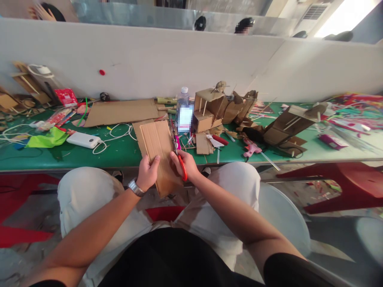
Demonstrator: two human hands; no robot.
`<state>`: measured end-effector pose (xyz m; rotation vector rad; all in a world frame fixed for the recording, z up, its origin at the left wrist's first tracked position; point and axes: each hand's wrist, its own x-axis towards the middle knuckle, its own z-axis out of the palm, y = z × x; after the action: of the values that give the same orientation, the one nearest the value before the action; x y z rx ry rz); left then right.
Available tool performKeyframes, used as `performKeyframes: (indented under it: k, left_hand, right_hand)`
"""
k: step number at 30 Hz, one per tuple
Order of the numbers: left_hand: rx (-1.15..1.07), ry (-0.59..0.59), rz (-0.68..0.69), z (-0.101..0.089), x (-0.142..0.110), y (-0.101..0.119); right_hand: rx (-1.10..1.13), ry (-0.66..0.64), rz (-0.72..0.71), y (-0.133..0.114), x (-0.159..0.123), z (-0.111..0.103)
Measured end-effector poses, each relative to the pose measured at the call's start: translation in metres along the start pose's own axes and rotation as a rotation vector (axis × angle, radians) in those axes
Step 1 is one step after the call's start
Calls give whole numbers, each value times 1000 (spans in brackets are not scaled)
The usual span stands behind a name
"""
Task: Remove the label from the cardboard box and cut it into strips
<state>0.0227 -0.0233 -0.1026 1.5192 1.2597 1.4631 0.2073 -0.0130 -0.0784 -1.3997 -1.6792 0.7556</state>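
Note:
My left hand (148, 172) grips a folded piece of brown cardboard (158, 145) by its left edge, thumb on top. The cardboard is held tilted over my lap, its far end reaching the table edge. In my right hand (186, 162) is a pair of scissors (182, 167) with red handles, its blades pointing away from me along the cardboard's right edge. The right fingers are closed round the handles and also touch the cardboard. Whether the blades bite into it I cannot tell.
On the green table (119, 153) are a flat cardboard sheet (122, 111), a white power bank (84, 139) with a cable, a plastic bottle (183, 97), cardboard models (206, 107) and a pink glue gun (251, 148). A red stool (353, 183) stands at right. A white partition (149, 59) rises behind.

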Motion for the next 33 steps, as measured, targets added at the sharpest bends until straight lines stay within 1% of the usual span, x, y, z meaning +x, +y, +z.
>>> performKeyframes:
  k: [5,12,15,19,23,28,33]
  left_hand:
    - [-49,-30,-36,4,-3,0]
    - [-177,6,-99,2,3,-3]
    - [-263,37,-136,2,8,-6]
    - [-321,71,-164,1,11,-9]
    - [-294,64,-142,0,10,-8]
    - [-188,41,-85,-2,9,-5]
    - [-77,15,-10,-4,9,0]
  right_hand:
    - [-21,34,8,2,4,-2]
    - [-13,21,12,1,6,-3]
    - [-14,0,31,-2,3,-4]
    - [-30,-74,31,-8,-1,-5]
    - [-50,-117,26,-11,-4,-3]
    - [-73,-121,39,-9,-4,-1]
    - [-71,-167,38,-9,-5,-4]
